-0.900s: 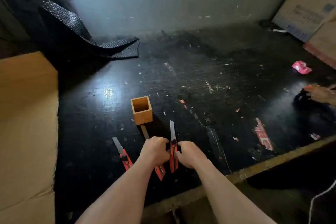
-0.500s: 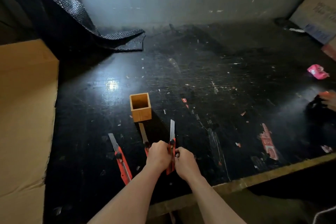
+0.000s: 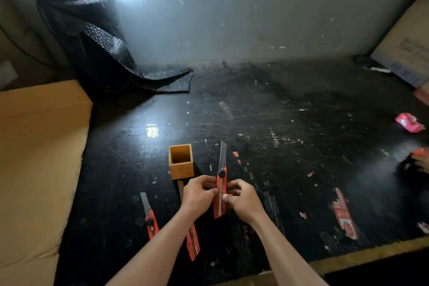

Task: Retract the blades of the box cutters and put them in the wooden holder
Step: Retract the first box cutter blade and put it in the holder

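Note:
Both hands hold one red box cutter (image 3: 220, 193) upright above the black table, its long blade out and pointing away from me. My left hand (image 3: 197, 195) pinches its left side and my right hand (image 3: 243, 199) grips its right side. The empty square wooden holder (image 3: 181, 165) stands just left of the blade. A second red box cutter (image 3: 148, 218) lies to the left with its blade out. A third red box cutter (image 3: 192, 241) lies partly under my left forearm, its blade reaching toward the holder.
A tan cardboard box (image 3: 39, 158) fills the left side. A roll of black textured matting (image 3: 97, 53) stands at the back left. A pink wrapper (image 3: 409, 123) and another person's hand (image 3: 420, 160) are at the far right. The table's front edge (image 3: 371, 255) runs near me.
Both hands have lifted the cutter off the table and brought it upright. The camera has tilted up, showing more of the back wall.

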### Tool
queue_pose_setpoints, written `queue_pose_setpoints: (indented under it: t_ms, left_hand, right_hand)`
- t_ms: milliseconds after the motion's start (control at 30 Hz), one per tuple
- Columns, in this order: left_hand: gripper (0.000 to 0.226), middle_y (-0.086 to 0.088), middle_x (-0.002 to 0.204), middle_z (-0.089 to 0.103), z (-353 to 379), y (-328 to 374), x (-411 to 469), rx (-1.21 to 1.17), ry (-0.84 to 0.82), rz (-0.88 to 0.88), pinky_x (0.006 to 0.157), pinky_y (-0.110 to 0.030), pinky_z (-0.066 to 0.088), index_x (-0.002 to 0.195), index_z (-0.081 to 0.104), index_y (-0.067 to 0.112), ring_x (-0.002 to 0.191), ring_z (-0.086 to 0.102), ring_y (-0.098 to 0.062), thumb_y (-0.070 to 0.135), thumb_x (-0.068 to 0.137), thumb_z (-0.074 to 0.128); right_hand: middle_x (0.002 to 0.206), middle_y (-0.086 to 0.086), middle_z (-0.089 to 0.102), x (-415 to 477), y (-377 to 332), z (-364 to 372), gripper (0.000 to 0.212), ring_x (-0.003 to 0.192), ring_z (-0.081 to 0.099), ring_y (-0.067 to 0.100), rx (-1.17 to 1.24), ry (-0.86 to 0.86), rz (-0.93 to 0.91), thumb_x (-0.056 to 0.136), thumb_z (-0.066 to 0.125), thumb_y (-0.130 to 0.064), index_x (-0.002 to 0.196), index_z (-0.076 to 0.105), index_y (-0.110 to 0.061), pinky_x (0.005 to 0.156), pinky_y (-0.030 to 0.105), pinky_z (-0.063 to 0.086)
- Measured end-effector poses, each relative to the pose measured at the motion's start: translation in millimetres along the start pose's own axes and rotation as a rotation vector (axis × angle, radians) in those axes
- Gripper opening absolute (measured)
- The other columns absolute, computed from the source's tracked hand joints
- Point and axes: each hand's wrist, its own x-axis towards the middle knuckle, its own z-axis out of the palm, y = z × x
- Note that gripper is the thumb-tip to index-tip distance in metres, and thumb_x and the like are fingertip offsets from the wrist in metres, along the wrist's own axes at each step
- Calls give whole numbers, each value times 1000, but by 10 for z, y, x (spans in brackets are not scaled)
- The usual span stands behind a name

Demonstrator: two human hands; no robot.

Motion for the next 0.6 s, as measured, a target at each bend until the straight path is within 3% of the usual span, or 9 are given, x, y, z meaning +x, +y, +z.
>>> queue_pose_setpoints:
  t_ms: [167,333,433,533,600]
  left_hand:
    - [44,-12,106,77,-453,386,-26,-290,-90,19,74,-44,66,127,65,22,92,79,-26,-8,94,63]
    - [50,-16,103,80,-973,692,-189,-394,-63,109,78,-54,64,127,67,22,89,80,-35,-13,91,64]
    - [55,-18,104,81,-1197,861,-297,-387,-35,190,82,-54,64,130,66,22,94,78,-39,-14,90,64]
    - [56,-17,101,81,-1364,1002,-391,-401,-25,219,76,-49,66,131,66,21,87,79,-34,-18,91,59]
    - [56,-17,103,81,-1457,1078,-462,-406,-36,236,73,-46,66,131,65,19,89,79,-33,-19,91,59]
  right_hand:
    - [99,5,77,29,-603,-107,20,92,76,20,10,-102,-163,87,74,-2,103,69,-13,83,46,64]
    - [99,1,77,-6,-1205,-22,29,92,75,11,-77,-120,-352,89,71,-3,116,66,-13,88,38,62]
    - [101,-2,75,-40,-1525,67,41,90,74,8,-105,-54,-507,97,64,-12,134,55,-27,82,28,62]
    - [110,-5,71,-66,-1800,131,39,94,70,5,-174,-17,-652,99,62,-14,134,57,-30,76,13,57]
    - [113,-3,70,-78,-1932,153,32,99,68,6,-223,-5,-684,99,62,-15,129,62,-28,77,15,58]
